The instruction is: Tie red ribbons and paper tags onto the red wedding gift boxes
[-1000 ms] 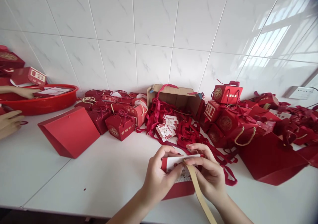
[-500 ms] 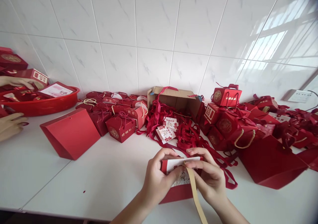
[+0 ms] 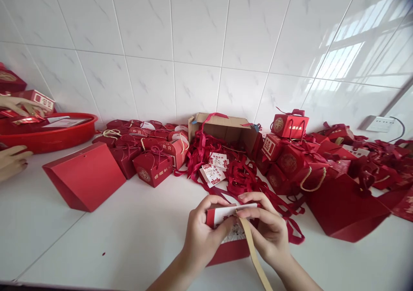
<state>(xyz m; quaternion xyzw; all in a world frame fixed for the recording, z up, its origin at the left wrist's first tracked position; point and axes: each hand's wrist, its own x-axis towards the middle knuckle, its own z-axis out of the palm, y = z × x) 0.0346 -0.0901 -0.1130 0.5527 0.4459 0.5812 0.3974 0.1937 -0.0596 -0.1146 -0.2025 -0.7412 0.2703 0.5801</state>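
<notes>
Just in front of me, my left hand [image 3: 204, 233] is closed around the left side of a red gift box [image 3: 227, 253], thumb against its front. A white printed card [image 3: 222, 214] lies against the box's upper front, partly covered by my fingers. My right hand [image 3: 271, 228] pinches a beige ribbon [image 3: 254, 254] at the top middle of the box, its other fingers behind the top edge. The ribbon's free end hangs down past the box toward me. Its upper end is hidden at my fingertips.
Ahead lies a heap of dark red ribbons [image 3: 248, 183] spilling from a cardboard box [image 3: 226, 121], with printed cards [image 3: 213, 175] on top. Larger red boxes [image 3: 85, 175] and small gift boxes [image 3: 153, 168] stand around. At left, a co-worker's hands [image 3: 13, 162] are by a red basin [image 3: 64, 138].
My view has shifted slightly, while my hands keep their grip on the box and ribbon. At the left, the co-worker's upper hand has moved over the basin, and the card-topped box there sits lower.
</notes>
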